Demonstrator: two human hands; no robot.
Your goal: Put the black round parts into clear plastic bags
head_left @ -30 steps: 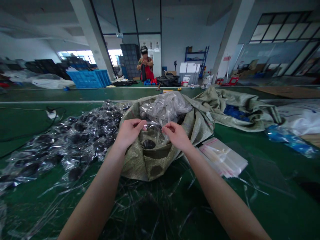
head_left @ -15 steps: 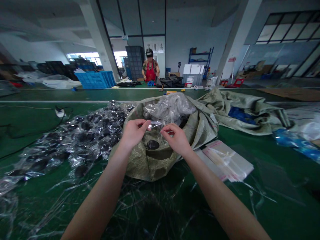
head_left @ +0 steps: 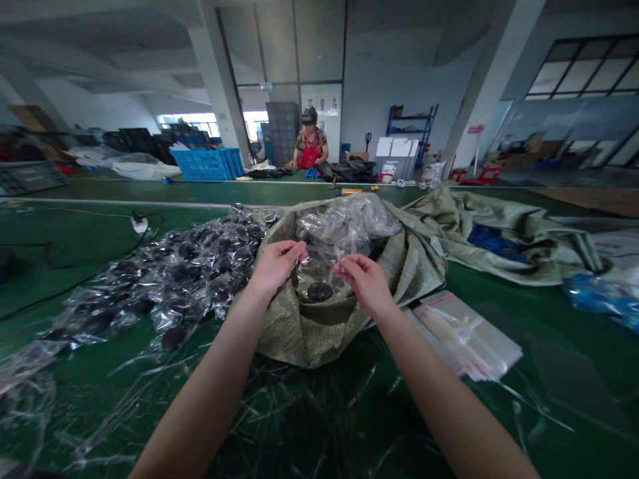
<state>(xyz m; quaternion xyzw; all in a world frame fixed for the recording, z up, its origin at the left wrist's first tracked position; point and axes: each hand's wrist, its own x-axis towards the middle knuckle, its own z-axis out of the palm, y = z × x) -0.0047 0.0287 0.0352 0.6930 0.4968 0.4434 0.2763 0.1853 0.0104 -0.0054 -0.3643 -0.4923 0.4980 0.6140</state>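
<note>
Between my hands hangs a clear plastic bag (head_left: 310,274) with a flat, round black piece (head_left: 319,291) low in it. My left hand (head_left: 274,269) pinches the bag's upper left side between thumb and fingers. On the upper right, the fingertips of my right hand (head_left: 367,283) are closed on its edge. Both hands are over the mouth of a greenish woven sack (head_left: 309,339), where crumpled clear plastic (head_left: 349,219) bulges up behind them. Left of the sack lies a heap of bagged black pieces (head_left: 200,266).
A stack of flat clear bags (head_left: 469,336) lies right of the sack on the green table (head_left: 239,426). Plastic strips are scattered in front. Another woven sack (head_left: 544,259) holds blue material. Across the table stands a person (head_left: 310,143) in a red apron, near a blue crate (head_left: 207,164).
The view has shifted, so everything appears farther right and lower. My fingertips are slightly farther apart, both still on the clear bag.
</note>
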